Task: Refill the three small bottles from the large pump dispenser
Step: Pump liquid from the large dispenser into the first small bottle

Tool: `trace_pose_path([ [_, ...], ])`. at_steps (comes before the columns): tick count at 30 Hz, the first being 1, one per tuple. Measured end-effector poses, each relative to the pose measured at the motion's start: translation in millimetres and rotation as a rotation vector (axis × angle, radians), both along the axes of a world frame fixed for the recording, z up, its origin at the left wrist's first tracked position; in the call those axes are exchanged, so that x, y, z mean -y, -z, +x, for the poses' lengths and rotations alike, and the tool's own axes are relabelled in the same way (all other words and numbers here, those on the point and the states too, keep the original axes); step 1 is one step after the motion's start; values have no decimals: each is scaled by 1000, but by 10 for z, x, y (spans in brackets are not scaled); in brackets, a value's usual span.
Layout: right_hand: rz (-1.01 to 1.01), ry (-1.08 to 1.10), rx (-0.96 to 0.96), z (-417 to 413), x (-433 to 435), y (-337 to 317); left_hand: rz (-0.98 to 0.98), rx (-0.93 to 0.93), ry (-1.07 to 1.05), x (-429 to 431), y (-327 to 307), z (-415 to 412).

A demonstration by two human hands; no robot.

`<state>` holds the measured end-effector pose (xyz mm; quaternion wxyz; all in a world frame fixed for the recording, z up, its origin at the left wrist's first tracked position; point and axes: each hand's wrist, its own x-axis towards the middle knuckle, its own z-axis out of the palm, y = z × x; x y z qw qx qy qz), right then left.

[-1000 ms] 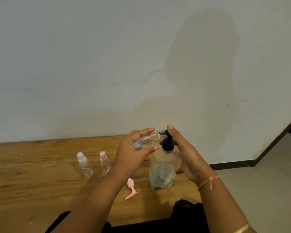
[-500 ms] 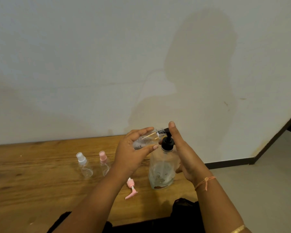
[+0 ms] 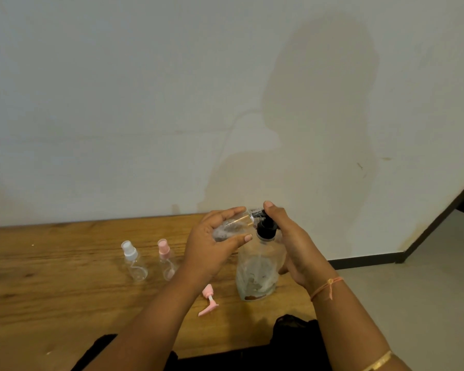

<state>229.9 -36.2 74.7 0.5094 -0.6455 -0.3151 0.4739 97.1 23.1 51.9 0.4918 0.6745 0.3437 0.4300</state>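
The left hand [image 3: 208,249] curls round a tilted bottle [image 3: 232,228], mouth at the pump [image 3: 265,230] spout — the right hand [image 3: 295,245] lays straight fingers on its head

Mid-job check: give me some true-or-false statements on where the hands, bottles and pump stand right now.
1. The left hand holds a small clear bottle against the black pump head. True.
2. The two capped bottles lie on their sides. False: the white-capped bottle and pink-capped bottle stand upright on the table.
3. The right hand lies flat on the table. False: it rests on the pump head of the large dispenser.
4. A loose pink pump top lies on the table. True.
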Motion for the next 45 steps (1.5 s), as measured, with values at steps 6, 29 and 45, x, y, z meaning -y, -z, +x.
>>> trace_pose_path([
  [6, -68, -52, 41, -14, 23, -58, 49, 4, -23, 9, -26, 7],
  [29, -38, -39, 20, -11, 16, -89, 93, 7, -36, 14, -28, 16],
  [45, 27, 20, 34, -36, 25, -14, 89, -4, -27, -4, -1, -7],
])
